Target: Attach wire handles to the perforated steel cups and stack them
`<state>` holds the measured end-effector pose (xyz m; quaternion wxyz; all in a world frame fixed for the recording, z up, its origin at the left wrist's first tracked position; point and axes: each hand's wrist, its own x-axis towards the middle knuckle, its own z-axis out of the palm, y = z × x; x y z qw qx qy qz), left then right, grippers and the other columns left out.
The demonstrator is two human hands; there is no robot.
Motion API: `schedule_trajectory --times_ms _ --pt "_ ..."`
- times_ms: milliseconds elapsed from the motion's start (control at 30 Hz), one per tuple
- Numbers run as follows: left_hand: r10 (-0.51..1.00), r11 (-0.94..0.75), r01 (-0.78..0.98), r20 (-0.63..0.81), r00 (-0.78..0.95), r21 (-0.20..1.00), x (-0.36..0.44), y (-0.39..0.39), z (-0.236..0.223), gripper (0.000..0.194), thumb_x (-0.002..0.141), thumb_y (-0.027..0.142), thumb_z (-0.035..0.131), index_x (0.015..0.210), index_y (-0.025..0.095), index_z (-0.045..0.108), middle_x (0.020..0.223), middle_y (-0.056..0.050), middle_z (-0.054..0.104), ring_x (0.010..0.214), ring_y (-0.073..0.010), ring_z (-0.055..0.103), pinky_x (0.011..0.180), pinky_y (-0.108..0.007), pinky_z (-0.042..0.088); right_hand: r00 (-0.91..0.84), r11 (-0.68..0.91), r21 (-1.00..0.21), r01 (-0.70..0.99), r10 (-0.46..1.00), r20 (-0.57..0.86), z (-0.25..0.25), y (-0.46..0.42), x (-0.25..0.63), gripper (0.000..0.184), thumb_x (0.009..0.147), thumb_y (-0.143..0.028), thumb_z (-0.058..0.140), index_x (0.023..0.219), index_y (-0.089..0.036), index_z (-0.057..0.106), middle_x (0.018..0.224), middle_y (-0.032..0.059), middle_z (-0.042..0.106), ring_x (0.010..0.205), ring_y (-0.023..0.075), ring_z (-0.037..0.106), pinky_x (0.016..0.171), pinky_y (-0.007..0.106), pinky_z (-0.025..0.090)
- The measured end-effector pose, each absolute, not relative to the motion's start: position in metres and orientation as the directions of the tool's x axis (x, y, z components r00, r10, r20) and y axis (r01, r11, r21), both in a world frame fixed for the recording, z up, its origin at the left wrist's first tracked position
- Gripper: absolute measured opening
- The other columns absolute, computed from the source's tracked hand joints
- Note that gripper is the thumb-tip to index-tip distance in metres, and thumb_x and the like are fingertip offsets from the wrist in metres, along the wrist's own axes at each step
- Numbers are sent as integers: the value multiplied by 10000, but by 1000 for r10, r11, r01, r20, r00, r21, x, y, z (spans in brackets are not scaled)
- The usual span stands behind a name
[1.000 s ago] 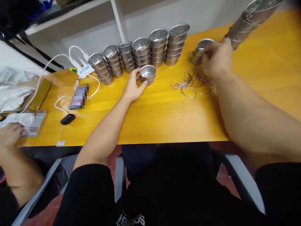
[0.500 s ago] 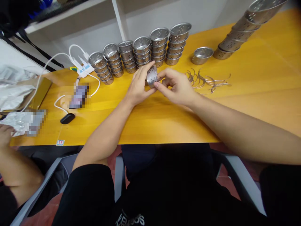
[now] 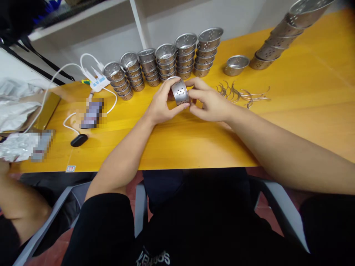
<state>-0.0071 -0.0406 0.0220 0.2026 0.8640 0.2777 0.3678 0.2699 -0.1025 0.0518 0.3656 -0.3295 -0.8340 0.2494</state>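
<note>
Shiny metal cup (image 3: 180,92), glossy wood-look tabletop (image 3: 194,147)

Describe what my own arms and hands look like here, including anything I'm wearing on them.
Your left hand and right hand wear no gloves, and I can make out no watch or bracelet. The forearms are uncovered. Short black sleeves cover the upper arms, part of a black top with pale lettering.

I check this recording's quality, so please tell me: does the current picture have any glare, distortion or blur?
Head view: pale glare on the table; head view: the tall stack at upper right looks stretched, probably lens distortion; head view: the phone is pixelated, but the held cup looks fairly sharp.
</note>
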Motion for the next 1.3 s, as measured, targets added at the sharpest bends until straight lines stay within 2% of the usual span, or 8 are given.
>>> schedule_trajectory --times_ms 300,500,600,700,833,933,1100,1300 --pt "685 -704 350 460 565 619 -9 -42 23 1194 912 1201 793 1776 393 632 1768 -117 722 1785 -532 658 1450 -733 603 -558 669 -637 383 717 417 55 -103 274 463 1075 -779 918 1301 -375 914 1604 132 787 1476 518 747 1220 708 696" --pt "685 -701 345 453 570 624 -12 -45 28 1139 924 1207 769 1708 384 688 1705 -109 762 1729 -521 709 1423 -743 636 -510 677 -637 369 720 470 57 -103 283 477 1054 -806 967 1213 -364 881 1551 140 807 1475 542 746 1296 783 640" --pt "671 -716 336 470 574 612 -12 -45 29 1143 921 1220 753 1690 376 697 1698 -116 782 1731 -523 725 1437 -748 652 -508 692 -640 335 705 496 61 -105 284 528 1106 -867 904 1173 -347 844 1532 155 804 1367 495 785 1265 768 665" --pt "675 -715 348 469 569 606 -13 -46 30 1141 932 1231 724 1689 377 696 1676 -112 794 1727 -516 738 1441 -737 663 -507 706 -653 273 683 526 63 -104 283 598 1140 -934 835 1115 -338 803 1430 159 825 1286 454 805 1229 734 691" --pt "655 -738 346 491 574 580 -16 -45 30 1106 963 1206 722 1684 368 698 1643 -114 793 1689 -497 755 1420 -712 667 -487 622 -766 163 726 486 57 -98 280 716 1046 -1074 872 1078 -360 827 1398 134 874 1320 447 824 1272 724 696" --pt "608 -779 309 537 585 545 -17 -40 26 1060 993 1162 754 1691 367 691 1611 -115 800 1644 -476 779 1376 -683 690 -478 556 -828 78 750 458 49 -91 278 724 964 -1072 977 1053 -363 859 1396 119 895 1310 434 837 1280 714 708" --pt "522 -841 244 602 604 483 -17 -33 19 1009 1025 1120 783 1701 378 675 1549 -114 817 1526 -434 849 1260 -614 748 -416 583 -813 -9 737 533 42 -85 277 631 880 -945 1143 988 -358 939 1325 131 910 1249 427 850 1278 696 705" --pt "531 -836 268 584 615 479 -19 -36 21 1038 1032 1146 745 1728 380 665 1566 -118 811 1555 -446 852 1274 -635 761 -380 559 -828 -34 759 528 43 -88 275 663 812 -967 1179 969 -366 946 1200 115 905 1187 426 852 1231 696 725"
